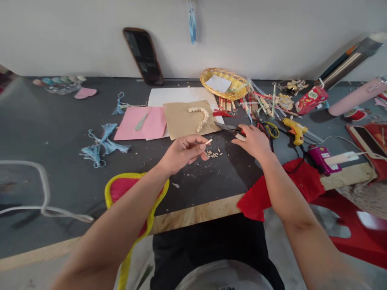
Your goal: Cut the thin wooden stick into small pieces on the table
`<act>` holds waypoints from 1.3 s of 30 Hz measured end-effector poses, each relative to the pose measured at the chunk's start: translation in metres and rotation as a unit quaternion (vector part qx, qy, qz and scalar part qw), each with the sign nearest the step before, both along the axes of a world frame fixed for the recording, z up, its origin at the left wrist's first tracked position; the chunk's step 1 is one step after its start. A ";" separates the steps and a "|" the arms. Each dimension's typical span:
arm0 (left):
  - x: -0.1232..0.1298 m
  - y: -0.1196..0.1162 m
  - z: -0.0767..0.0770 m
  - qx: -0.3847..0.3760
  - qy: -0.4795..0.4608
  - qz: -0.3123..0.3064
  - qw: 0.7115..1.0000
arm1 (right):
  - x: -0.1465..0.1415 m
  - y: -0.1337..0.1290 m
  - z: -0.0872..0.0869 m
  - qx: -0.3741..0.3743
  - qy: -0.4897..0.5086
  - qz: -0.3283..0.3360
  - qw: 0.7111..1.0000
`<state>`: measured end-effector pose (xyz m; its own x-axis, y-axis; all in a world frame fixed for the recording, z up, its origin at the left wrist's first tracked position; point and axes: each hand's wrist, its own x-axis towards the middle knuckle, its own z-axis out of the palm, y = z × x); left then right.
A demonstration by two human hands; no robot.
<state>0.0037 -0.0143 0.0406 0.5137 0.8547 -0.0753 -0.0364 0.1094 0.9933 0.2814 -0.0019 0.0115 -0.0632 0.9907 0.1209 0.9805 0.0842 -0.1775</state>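
Observation:
My left hand [186, 152] pinches a short cream stick [208, 141] between thumb and fingers, just above a small heap of cut cream pieces [214, 154]. To its right, my right hand [255, 141] is closed over the handles of a pair of scissors [224, 126], whose dark blades point left. A pale strip [240, 137] shows at the right thumb; I cannot tell what it is. Behind both hands, a curved row of cream pieces [204, 114] lies on a brown paper sheet [178, 117]. Fingers hide most of the scissor handles.
Pink paper [128, 121] and blue tassels [105, 141] lie left. A wicker basket [208, 74] and a phone [143, 56] stand at the back. Right are a yellow glue gun [296, 131], a purple box [322, 159], a pink bottle [356, 96] and red cloth [305, 177].

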 end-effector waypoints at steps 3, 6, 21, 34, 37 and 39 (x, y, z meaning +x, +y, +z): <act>0.002 -0.001 0.000 0.051 0.046 0.014 0.998 | 0.002 0.000 0.001 0.025 0.017 0.020 0.999; 0.005 -0.004 -0.001 0.126 0.120 0.029 0.984 | -0.006 -0.006 0.008 0.094 0.105 0.047 0.989; 0.012 -0.017 -0.003 0.337 0.346 0.061 0.873 | -0.066 -0.035 0.014 -0.248 0.556 0.157 0.778; 0.013 -0.022 -0.002 0.405 0.342 0.095 0.843 | -0.069 -0.033 0.006 -0.222 0.637 0.143 0.724; 0.013 -0.025 -0.003 0.450 0.337 0.105 0.820 | -0.069 -0.034 0.006 -0.226 0.672 0.160 0.687; 0.011 -0.027 -0.004 0.496 0.339 0.109 0.792 | -0.069 -0.035 0.007 -0.236 0.689 0.166 0.665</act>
<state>0.0150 -0.0415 0.0362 0.4745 0.7293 0.4929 0.6323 -0.6720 0.3855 0.2124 -0.0371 0.0180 -0.4403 0.8974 -0.0284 -0.1997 -0.1288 -0.9714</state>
